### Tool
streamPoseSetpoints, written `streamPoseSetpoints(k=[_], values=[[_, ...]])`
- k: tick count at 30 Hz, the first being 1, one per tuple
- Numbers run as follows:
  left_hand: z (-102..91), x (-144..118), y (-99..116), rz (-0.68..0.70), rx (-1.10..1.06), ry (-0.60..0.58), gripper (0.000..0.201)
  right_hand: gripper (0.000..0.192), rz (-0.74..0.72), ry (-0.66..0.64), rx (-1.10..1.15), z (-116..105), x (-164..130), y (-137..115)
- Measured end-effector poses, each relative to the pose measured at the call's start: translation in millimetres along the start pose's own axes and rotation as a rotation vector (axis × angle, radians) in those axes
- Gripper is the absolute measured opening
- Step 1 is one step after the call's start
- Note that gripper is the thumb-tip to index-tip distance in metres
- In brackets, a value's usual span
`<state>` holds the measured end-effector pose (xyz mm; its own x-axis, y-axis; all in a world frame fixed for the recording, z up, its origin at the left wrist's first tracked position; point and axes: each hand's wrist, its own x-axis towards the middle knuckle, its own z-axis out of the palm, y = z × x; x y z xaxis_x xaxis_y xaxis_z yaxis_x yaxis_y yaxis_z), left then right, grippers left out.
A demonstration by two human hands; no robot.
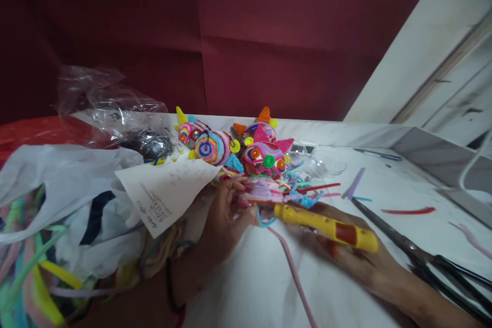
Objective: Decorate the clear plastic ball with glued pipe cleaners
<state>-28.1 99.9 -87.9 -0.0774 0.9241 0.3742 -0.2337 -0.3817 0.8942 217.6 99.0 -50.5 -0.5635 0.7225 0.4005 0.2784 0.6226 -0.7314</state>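
Scissors (417, 255) on white tabletop (246, 287)

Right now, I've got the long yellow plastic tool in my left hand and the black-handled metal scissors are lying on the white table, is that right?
Not quite: the head view shows the long yellow plastic tool in your right hand, not your left hand. The black-handled metal scissors are lying on the white table, as you said.

Handheld tool (323, 226): yel, dk red-brown patch. Held piece (264, 189): pink/lilac/wht stripes, orange edge. Front toy (262, 163): pink-red-wht bands, orange eyes (254, 154), grn button nose (269, 161), magenta ears (284, 145). Left toy (221, 147): concentric pink/blue/yel rings. Loose pipe cleaner (292, 261): dusty pink. Short strip (409, 210) on R: red. Scissors (409, 247): grey blades, blk handles. Paper (169, 187): wht w/ dk handwriting. Backdrop (269, 36): plain maroon. Tabletop (242, 282): wht.
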Motion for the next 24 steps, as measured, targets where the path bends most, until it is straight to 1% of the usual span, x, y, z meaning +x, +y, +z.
streamPoseSetpoints(k=[3, 8, 14, 19, 22, 24], values=[[1.4, 0, 4, -0.026, -0.006, 0.015, 0.028, 0.019, -0.014, 0.004, -0.001, -1, 0, -1], [4.3, 2, 12, -0.089, 0.011, 0.041, 0.031, 0.022, -0.05, 0.066, -0.012, -2, 0, -1], [7.2, 3, 13, -0.078, 0.0, 0.079, 0.031, 0.021, 0.012, 0.023, -0.021, -4, -2, -2], [8.7, 3, 21, -0.122, 0.013, 0.053, 0.031, 0.021, 0.017, 0.013, 0.001, -4, -1, -3], [6.9, 3, 20, -0.097, 0.016, 0.026, 0.03, 0.023, 0.059, -0.01, -0.016, -9, 0, -6], [4.6, 3, 17, -0.079, 0.024, 0.006, 0.029, 0.02, 0.094, -0.014, -0.032, -14, 2, -11]])
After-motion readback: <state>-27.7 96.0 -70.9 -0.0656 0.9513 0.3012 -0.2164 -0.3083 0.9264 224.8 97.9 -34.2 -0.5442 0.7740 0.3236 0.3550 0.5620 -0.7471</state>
